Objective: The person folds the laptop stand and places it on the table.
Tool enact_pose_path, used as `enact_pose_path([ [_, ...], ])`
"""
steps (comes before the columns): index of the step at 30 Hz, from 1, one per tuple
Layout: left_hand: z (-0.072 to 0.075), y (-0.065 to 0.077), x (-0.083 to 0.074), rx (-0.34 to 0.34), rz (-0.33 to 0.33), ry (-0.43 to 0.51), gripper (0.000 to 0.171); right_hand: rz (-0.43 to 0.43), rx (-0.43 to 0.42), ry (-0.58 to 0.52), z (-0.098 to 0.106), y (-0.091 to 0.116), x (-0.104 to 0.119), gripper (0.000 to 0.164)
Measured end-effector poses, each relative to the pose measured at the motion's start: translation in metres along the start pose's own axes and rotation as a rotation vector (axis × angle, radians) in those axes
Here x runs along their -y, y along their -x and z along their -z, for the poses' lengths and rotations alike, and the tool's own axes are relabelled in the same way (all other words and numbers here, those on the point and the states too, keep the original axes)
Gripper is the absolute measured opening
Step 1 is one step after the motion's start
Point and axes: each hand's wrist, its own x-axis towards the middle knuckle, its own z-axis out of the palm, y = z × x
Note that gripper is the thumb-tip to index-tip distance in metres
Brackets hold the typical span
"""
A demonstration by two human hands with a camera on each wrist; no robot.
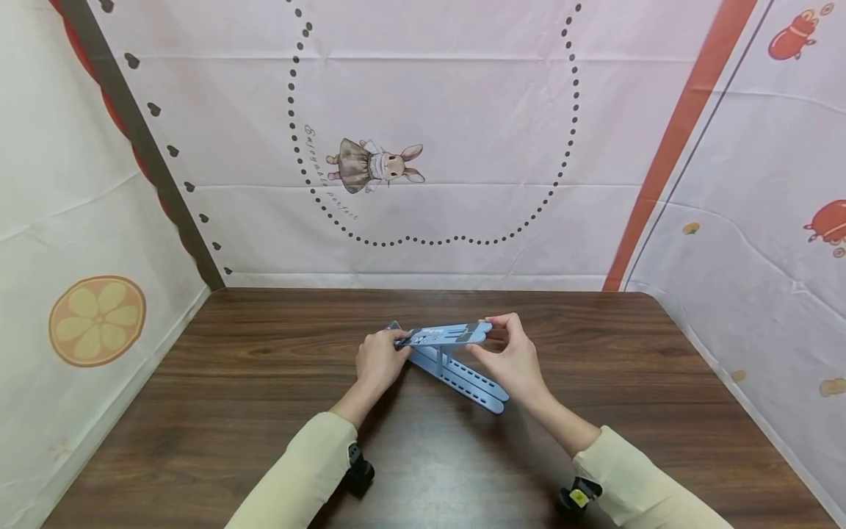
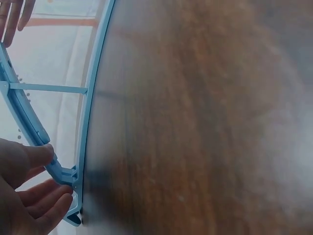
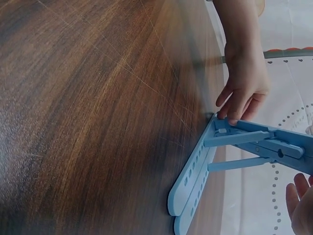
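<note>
Light-blue, slotted, two-railed folding stand (image 1: 439, 336) rests by its lower rails on the dark brown wood-grain surface (image 1: 198, 411), upper section raised at a slant on struts. Left hand (image 1: 380, 360): fingers and thumb pinch the stand near its hinge. Right hand (image 1: 515, 364): fingers and thumb parted at the raised end; cannot tell whether pinching.

Light-blue, slotted, bar-framed stand (image 1: 448, 336): apparently plastic, smooth, matt. Dark-brown, flat wood-grain tabletop (image 1: 423, 459): semi-gloss, finely scratched. White printed backdrop sheet (image 1: 449, 139): cloth-like, creased. Cream tubular sleeves (image 1: 297, 470): matt cloth.
</note>
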Motion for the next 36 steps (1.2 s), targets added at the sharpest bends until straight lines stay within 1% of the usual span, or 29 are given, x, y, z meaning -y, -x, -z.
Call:
enact_pose_path([
  [5,-0.003,-0.004,-0.001,-0.002,-0.01,0.009,0.025,-0.047,-0.018,-0.02,-0.002,-0.001,0.001,0.05],
  [9,-0.006,-0.008,-0.001,-0.009,-0.01,0.012,0.024,-0.06,-0.034,-0.037,-0.003,-0.002,0.002,0.051],
  [15,-0.008,-0.013,-0.002,0.011,0.0,0.021,0.023,-0.04,-0.051,-0.033,-0.004,-0.002,0.0,0.05],
  [20,-0.009,-0.017,-0.002,0.014,0.005,0.027,0.021,-0.021,-0.059,-0.043,-0.006,-0.003,-0.002,0.047],
  [27,-0.011,-0.023,-0.002,0.022,0.017,0.061,0.021,-0.047,-0.057,-0.039,-0.007,-0.005,-0.001,0.045],
  [33,-0.013,-0.027,0.0,0.005,-0.003,0.084,0.019,-0.051,-0.064,-0.056,-0.008,-0.006,-0.002,0.044],
  [36,-0.014,-0.029,-0.001,0.008,-0.006,0.088,0.019,-0.056,-0.062,-0.056,-0.008,-0.006,-0.002,0.044],
])
